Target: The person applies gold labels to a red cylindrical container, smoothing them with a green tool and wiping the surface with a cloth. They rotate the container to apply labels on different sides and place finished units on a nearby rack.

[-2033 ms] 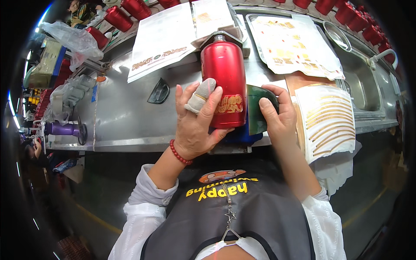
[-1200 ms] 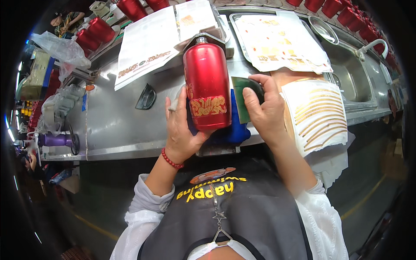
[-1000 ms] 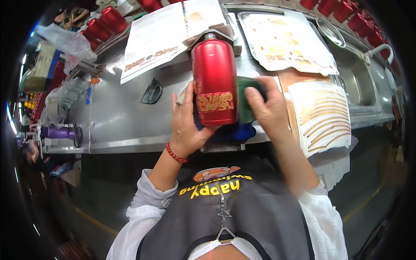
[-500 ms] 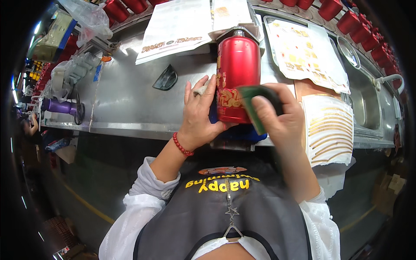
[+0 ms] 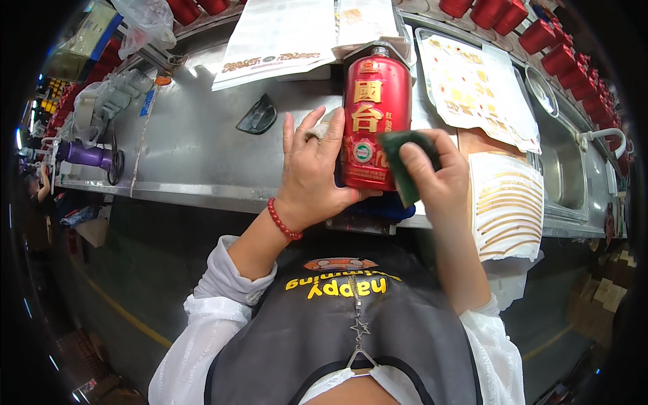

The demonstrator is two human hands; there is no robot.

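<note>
A glossy red bottle (image 5: 376, 138) lies on a dark blue pad (image 5: 381, 209), its neck pointing away from me. Large raised gold characters and a small round green-and-white emblem show on its upper face. My left hand (image 5: 314, 158) steadies it, thumb at the base and index finger along the left side, other fingers spread. A pale wrap covers part of one finger. Gripped in my right hand (image 5: 435, 169) is a flat dark green scraper (image 5: 399, 162), its edge against the lower right of the bottle. A black scraper (image 5: 257, 115) lies left of my left hand.
White printed sheets (image 5: 280, 34) lie behind the bottle. To the right are a tray with a gold-decal sheet (image 5: 479, 91), a sheet of curved gold strips (image 5: 507, 202) and a metal sink (image 5: 565, 172). Red bottles (image 5: 574, 67) line the back; a purple tool (image 5: 84, 155) stands far left.
The bottle has rolled about its length, bringing the gold characters and emblem to the top in place of a plain red face. My right hand still holds the green scraper at its lower right.
</note>
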